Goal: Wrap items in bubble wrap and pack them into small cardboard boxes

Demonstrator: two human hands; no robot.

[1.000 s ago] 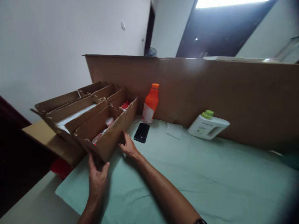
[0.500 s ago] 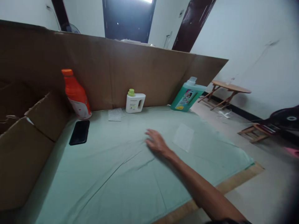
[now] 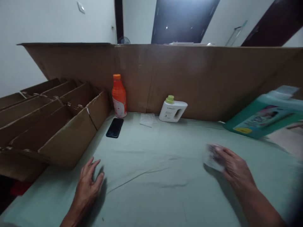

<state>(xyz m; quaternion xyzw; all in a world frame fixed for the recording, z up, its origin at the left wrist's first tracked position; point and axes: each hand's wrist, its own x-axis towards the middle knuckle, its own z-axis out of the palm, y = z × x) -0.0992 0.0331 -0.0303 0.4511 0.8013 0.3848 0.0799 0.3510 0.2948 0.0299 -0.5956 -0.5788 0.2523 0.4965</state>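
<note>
My left hand (image 3: pixel 88 183) lies palm down on the green cloth (image 3: pixel 153 189), fingers apart, holding nothing, just in front of the divided cardboard box (image 3: pixel 66 138). Out to the right, my right hand (image 3: pixel 233 167) has its fingers on a small clear plastic sheet (image 3: pixel 211 156), which is blurred by motion. A large teal jug (image 3: pixel 265 115) stands tilted behind and to the right of that hand.
An orange bottle (image 3: pixel 119 96), a black phone (image 3: pixel 115 127), another clear plastic piece (image 3: pixel 147 119) and a white bottle with a green cap (image 3: pixel 172 110) sit along a tall cardboard wall (image 3: pixel 201 75) at the back.
The view swung right, then back towards the middle. My hands left the cardboard box. My right hand moved onto the clear sheet, and my left hand settled on the cloth.
</note>
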